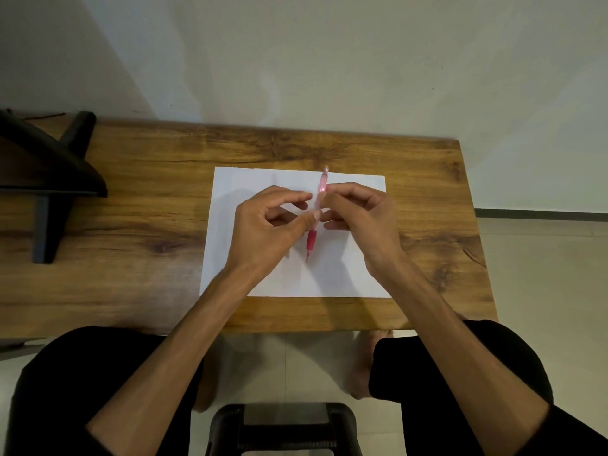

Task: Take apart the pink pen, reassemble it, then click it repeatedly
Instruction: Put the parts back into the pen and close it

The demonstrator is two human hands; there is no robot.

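Observation:
The pink pen [312, 240] is held above a white sheet of paper [345, 278], its darker pink grip end pointing toward me and its pale clicker end pointing away. My left hand [263, 232] pinches the barrel near its middle with thumb and fingers. From the right side, my right hand [362, 218] grips the barrel just above that, its fingertips closed around the pen. The middle of the barrel is hidden by my fingers. The pen looks to be in one piece.
The paper lies on a wooden table [131, 225] against a pale wall. A black stand [49, 179] occupies the table's left end. Below the near edge are my knees and a black stool [283, 429].

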